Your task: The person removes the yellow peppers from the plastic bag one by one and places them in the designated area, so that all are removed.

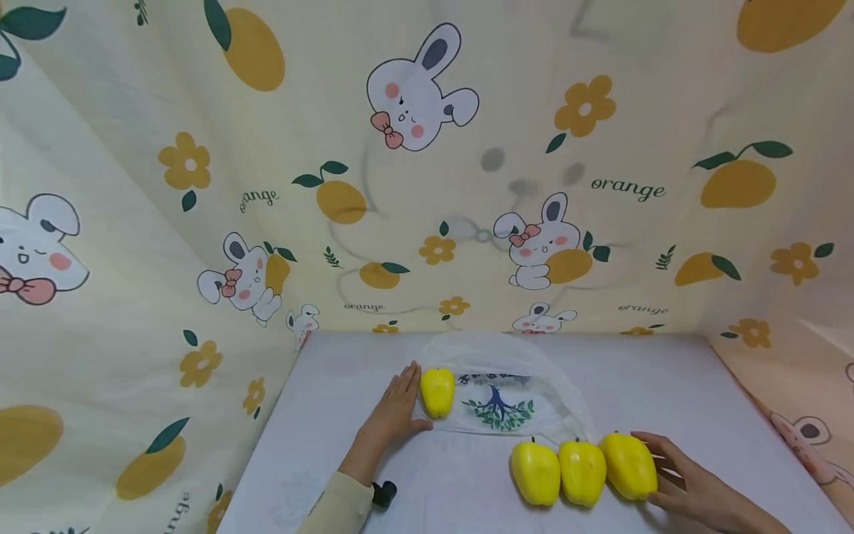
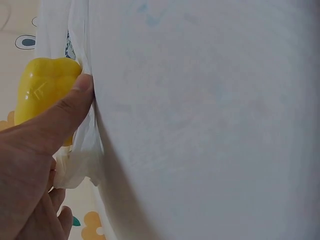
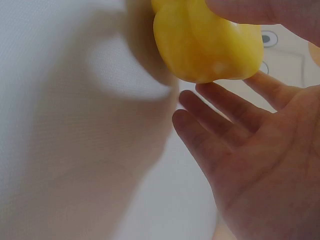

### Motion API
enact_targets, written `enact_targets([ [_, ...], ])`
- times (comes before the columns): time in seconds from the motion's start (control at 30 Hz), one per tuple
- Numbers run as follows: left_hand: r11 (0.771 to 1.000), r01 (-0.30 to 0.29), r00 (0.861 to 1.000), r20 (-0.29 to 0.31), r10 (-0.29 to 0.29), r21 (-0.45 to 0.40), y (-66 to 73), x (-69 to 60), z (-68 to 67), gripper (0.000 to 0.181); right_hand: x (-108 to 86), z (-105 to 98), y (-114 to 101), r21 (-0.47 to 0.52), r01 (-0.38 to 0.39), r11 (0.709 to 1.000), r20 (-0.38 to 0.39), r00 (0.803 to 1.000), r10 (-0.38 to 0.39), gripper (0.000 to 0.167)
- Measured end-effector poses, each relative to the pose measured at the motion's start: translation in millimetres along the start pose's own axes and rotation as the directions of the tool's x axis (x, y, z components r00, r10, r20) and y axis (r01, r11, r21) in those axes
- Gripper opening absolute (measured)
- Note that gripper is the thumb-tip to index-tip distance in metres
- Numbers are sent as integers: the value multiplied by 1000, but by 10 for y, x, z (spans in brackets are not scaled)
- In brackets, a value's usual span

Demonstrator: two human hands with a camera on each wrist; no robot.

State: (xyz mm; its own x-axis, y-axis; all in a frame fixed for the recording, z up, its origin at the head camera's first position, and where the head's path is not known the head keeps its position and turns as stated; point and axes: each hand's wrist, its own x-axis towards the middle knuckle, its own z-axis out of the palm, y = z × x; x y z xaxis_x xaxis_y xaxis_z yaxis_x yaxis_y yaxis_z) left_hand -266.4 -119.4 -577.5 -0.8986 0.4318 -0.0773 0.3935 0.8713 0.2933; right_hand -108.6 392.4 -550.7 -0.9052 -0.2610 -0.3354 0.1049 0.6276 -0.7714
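A white plastic bag (image 1: 547,408) printed with a blue and green tree lies flat on the table. One yellow bell pepper (image 1: 437,393) sits at its left side. Beside that pepper rests my left hand (image 1: 395,410), fingers straight and thumb spread; in the left wrist view the thumb (image 2: 70,110) is against the bag's edge, in front of the pepper. Nearer me, at the right, three yellow bell peppers stand in a row: a left one (image 1: 536,473), a middle one (image 1: 583,472) and a tilted right one (image 1: 629,466). My right hand (image 1: 694,482) holds the right one between thumb and fingers.
The light table (image 1: 320,445) ends at a patterned cloth (image 1: 414,245) with rabbits and oranges, hung behind and along both sides. A dark strap-mounted piece (image 1: 384,495) sits at my left wrist.
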Motion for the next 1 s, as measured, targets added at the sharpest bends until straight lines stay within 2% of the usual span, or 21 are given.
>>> enact_targets([
  [0.3,1000,-6,1000,-4,6,9,-25,20,21,117,28,2,19,3,10,1000,5,1000,-10,97],
  [0.47,1000,-5,1000,-3,5,11,-34,25,45,117,26,-8,14,8,-11,1000,9,1000,11,100],
  [0.7,1000,-2,1000,1,2,20,-41,34,56,117,41,-14,-44,-54,-33,998,-22,999,31,96],
  [0.8,1000,0,1000,-2,0,17,-48,39,63,117,48,-17,-99,-106,-11,994,-55,998,5,94],
  [1.0,1000,12,1000,7,-13,23,-55,46,78,119,46,-5,-205,-173,97,980,-107,987,-117,87],
])
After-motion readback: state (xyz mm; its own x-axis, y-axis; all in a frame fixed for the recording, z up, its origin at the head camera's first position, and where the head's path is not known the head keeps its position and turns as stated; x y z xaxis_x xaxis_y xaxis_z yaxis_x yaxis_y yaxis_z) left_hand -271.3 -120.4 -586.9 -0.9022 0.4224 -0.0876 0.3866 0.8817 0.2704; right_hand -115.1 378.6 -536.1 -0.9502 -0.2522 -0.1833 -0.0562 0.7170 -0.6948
